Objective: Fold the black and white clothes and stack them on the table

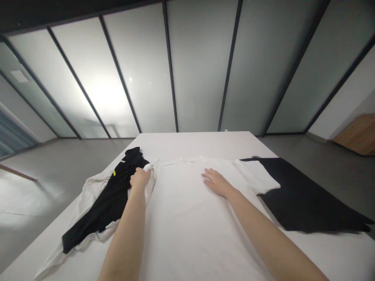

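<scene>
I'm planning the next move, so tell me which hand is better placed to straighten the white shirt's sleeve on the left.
Probably the left: the left hand is at that sleeve, while the right hand rests farther away, on the chest of the white shirt.

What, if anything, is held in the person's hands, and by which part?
The left hand appears to pinch the white fabric T-shirt by the sleeve on the person's left; the right hand lies flat on it, gripping nothing.
</scene>
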`<state>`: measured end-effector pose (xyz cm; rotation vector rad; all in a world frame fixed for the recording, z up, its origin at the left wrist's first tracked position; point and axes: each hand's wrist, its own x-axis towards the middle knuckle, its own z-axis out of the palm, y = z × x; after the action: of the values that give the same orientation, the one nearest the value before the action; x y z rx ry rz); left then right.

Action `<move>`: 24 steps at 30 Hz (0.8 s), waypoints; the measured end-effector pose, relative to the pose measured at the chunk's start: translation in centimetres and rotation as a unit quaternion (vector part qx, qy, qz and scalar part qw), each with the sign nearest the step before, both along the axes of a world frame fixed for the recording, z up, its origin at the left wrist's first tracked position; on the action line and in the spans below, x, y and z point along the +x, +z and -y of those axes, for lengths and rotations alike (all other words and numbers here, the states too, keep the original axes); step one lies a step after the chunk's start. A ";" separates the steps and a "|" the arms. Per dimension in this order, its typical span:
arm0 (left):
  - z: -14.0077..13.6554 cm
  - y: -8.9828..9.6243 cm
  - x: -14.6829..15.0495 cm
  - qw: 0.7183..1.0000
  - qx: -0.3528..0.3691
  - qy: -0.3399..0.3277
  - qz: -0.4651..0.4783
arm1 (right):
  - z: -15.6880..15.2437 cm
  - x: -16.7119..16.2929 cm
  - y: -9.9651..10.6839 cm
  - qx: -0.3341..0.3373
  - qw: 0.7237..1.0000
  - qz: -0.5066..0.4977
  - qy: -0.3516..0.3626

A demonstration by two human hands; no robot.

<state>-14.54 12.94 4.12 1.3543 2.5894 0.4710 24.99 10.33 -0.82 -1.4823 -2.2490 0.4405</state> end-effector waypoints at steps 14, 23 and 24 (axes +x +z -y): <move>0.7 3.3 -1.7 0.988 0.148 -0.002 0.048 | -1.0 0.9 -0.4 -0.035 0.971 0.155 -0.176; 1.6 5.0 -2.5 0.996 0.083 0.004 0.042 | -0.9 0.9 -0.4 -0.035 0.970 0.161 -0.177; 1.7 5.4 -2.2 0.996 0.083 -0.019 0.040 | -0.9 0.9 -0.3 -0.037 0.969 0.165 -0.179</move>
<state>-16.78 11.26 9.52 1.4010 2.5042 0.7342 25.84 11.26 -1.14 -2.0811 -2.1445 0.1760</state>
